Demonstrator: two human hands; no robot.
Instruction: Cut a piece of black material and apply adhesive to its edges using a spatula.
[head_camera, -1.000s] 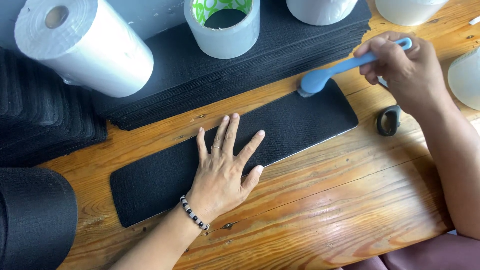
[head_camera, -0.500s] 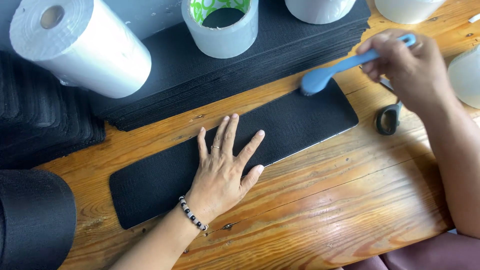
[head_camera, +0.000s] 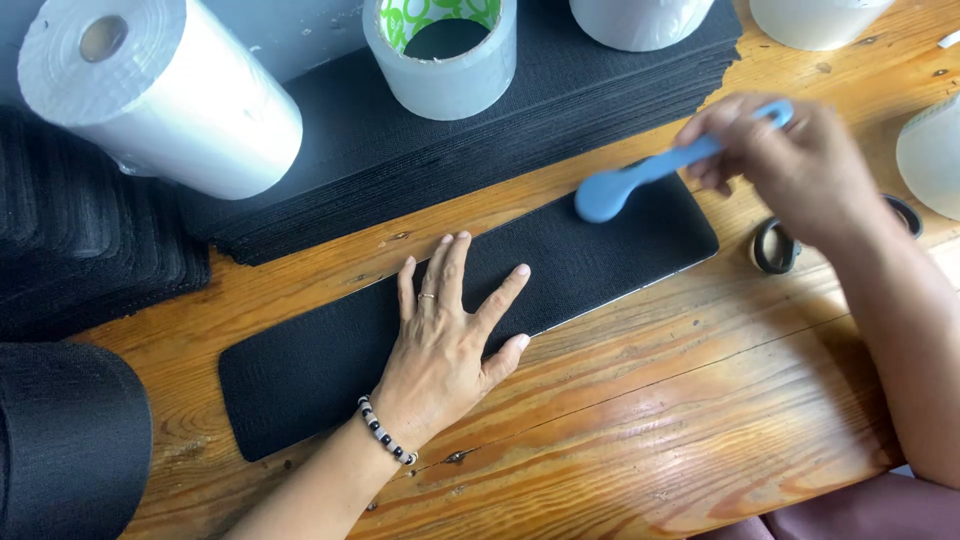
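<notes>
The left hand (head_camera: 445, 345) lies flat, palm down and fingers spread, on a long black fabric strip (head_camera: 600, 250) that stretches across the wooden table (head_camera: 640, 420); it grips nothing, only presses on the strip's middle. A beaded bracelet (head_camera: 385, 432) circles the wrist just behind it, and a ring shows on one finger.

The right hand (head_camera: 790, 165) is closed around the handle of a blue brush (head_camera: 640, 178), whose rounded head points away from the grip toward the left hand and rests on the strip near its far end. The hand and brush are somewhat blurred.

Just below the right hand, partly hidden by the wrist, black scissor handles (head_camera: 775, 245) lie on the table. Beyond the brush head, a stack of black sheets (head_camera: 560, 100) carries a clear tape roll (head_camera: 440, 60) with a green-patterned core. Farther out past the left hand's fingertips sits a large white film roll (head_camera: 160, 95). A dark fabric roll (head_camera: 70, 440) stands well beside the left forearm.
</notes>
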